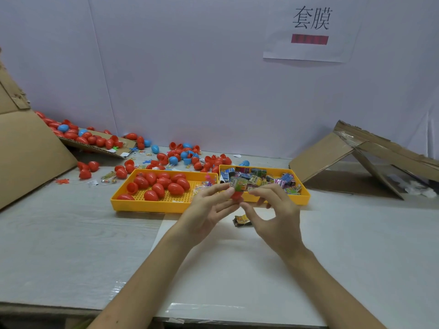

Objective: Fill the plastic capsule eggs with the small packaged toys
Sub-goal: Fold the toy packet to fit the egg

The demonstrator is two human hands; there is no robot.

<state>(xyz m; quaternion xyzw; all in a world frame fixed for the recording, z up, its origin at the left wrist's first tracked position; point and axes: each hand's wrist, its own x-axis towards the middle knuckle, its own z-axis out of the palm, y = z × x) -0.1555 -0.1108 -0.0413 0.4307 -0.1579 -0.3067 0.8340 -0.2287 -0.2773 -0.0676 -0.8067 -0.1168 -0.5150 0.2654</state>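
Observation:
My left hand (209, 207) pinches a red capsule egg half (236, 195) between thumb and fingers above the table. A small packaged toy (238, 184) sticks out of the top of that half. My right hand (275, 210) is beside it, fingers curled, touching the egg and packet at their right side. Behind my hands, a yellow tray (142, 205) holds several red eggs (164, 184). A second yellow tray (306, 198) to the right holds several small packaged toys (261, 178).
One packaged toy (242, 220) lies on the table under my hands. Loose red and blue eggs (180, 156) are scattered behind the trays. Cardboard boxes stand at the left (31, 150) and right (351, 162). A white wall with a paper sign (311, 32) backs the table.

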